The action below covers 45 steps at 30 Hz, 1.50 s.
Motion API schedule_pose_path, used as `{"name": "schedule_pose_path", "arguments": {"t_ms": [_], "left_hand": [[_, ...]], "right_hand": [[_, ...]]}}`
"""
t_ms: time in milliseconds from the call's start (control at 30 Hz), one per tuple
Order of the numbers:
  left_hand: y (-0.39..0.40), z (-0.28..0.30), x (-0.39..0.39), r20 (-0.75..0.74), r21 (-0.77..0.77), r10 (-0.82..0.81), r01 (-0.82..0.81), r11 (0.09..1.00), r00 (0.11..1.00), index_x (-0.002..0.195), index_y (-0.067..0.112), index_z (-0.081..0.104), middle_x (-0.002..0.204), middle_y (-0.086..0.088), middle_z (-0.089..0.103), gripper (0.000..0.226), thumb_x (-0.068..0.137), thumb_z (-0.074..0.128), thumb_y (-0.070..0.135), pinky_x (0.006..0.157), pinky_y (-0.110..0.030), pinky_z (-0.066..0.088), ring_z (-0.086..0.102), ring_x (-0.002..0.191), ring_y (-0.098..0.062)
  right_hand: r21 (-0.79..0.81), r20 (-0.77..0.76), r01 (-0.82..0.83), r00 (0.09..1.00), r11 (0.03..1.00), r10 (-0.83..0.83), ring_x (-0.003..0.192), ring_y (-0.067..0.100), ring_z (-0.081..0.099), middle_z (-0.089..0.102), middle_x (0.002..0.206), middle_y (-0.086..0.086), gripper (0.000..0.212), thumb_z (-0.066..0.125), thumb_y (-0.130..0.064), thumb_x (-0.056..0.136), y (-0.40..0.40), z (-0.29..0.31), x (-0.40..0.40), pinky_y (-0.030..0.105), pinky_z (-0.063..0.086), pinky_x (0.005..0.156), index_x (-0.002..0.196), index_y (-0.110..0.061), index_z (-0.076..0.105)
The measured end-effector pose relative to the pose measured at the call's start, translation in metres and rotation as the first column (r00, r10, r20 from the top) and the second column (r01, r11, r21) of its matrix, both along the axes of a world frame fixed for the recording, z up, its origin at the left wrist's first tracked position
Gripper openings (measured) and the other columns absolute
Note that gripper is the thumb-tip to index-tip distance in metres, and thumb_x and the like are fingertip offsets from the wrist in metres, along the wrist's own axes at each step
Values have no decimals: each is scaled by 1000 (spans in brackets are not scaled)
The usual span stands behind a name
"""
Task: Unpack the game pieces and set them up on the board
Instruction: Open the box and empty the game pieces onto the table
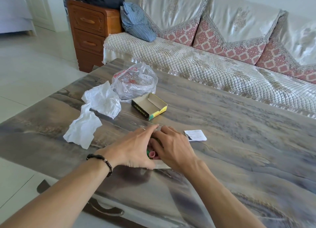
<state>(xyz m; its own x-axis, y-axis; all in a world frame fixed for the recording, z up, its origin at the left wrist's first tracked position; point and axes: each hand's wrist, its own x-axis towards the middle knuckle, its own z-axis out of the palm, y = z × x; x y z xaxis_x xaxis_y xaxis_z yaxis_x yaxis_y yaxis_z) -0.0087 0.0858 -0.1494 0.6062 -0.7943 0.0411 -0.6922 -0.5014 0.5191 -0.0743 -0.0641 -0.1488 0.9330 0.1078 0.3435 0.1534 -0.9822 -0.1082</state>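
Both hands are huddling at the near table edge, the left hand (136, 149) and right hand (172, 147) curling round red and green game pieces (151, 153), apparently still bagged. Farther off, the emptied box (149, 106) is lying open. No board is showing yet.

My single head-worn wide-angle view looks forward and down across the bench (222, 133) from its near edge, close enough that both forearms fill the lower frame. It faces the sofa (205, 65) beyond the far edge, with a wooden cabinet (89, 32) upper left.
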Motion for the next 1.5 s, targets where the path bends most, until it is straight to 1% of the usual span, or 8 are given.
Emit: {"name": "schedule_pose_path", "arguments": {"t_ms": [200,400,600,700,933,1133,1300,1500], "left_hand": [[-1,-4,-1,82,37,27,-30,999,996,151,26,-4,144,-2,42,131,54,76,62,102,-27,34,41,127,-17],[1,-8,9,17,41,42,-42,998,999,149,34,-13,132,2,48,135,51,76,59,95,-29,42,51,113,-16],[20,-8,36,28,61,132,-133,989,991,148,39,4,123,1,51,119,53,73,57,90,-31,43,50,111,-21],[34,-6,49,121,76,137,-147,986,983,144,37,26,131,6,49,99,55,68,56,87,-29,43,47,113,-16],[43,-7,47,142,60,122,-131,990,982,144,37,25,154,4,25,88,65,58,54,108,-41,35,28,138,-17],[23,-4,37,459,-111,191,-157,981,868,121,26,56,107,3,53,38,91,38,39,83,-31,36,50,96,-18],[14,-12,41,448,-79,185,-168,983,875,118,21,54,108,-1,54,33,93,38,34,85,-37,41,49,98,-22],[18,-10,49,385,-146,180,-133,980,905,80,19,47,78,6,47,22,96,44,34,60,-37,44,54,76,-20]], "right_hand": [[81,6,109,994,991,-110,54,31,44,51,60,-1,42,47,-34,92,4,-4,16,32,32,52,56,-18,37],[236,19,156,986,959,-165,48,33,42,48,47,8,52,47,-28,95,3,-2,29,34,33,50,49,-18,26],[642,86,265,908,720,-411,40,10,21,23,37,-3,55,44,-27,96,-14,9,55,24,19,40,49,-17,20],[529,97,337,888,779,-449,44,14,21,19,41,-3,53,45,-24,95,-31,4,55,31,23,44,49,-17,19],[289,-19,435,893,853,-449,47,27,42,43,46,3,50,43,-29,95,-38,-23,53,34,37,50,50,-11,35],[116,-76,461,887,880,-454,70,28,53,54,66,1,37,46,-30,91,-37,-17,58,32,38,59,59,-13,44],[90,102,123,986,988,-132,86,26,55,62,86,1,24,42,-23,90,-15,-1,52,40,45,72,84,-12,62],[-7,-95,-47,994,999,46,88,26,57,54,99,-1,27,39,-28,94,5,2,53,42,49,67,105,-17,61]]}}
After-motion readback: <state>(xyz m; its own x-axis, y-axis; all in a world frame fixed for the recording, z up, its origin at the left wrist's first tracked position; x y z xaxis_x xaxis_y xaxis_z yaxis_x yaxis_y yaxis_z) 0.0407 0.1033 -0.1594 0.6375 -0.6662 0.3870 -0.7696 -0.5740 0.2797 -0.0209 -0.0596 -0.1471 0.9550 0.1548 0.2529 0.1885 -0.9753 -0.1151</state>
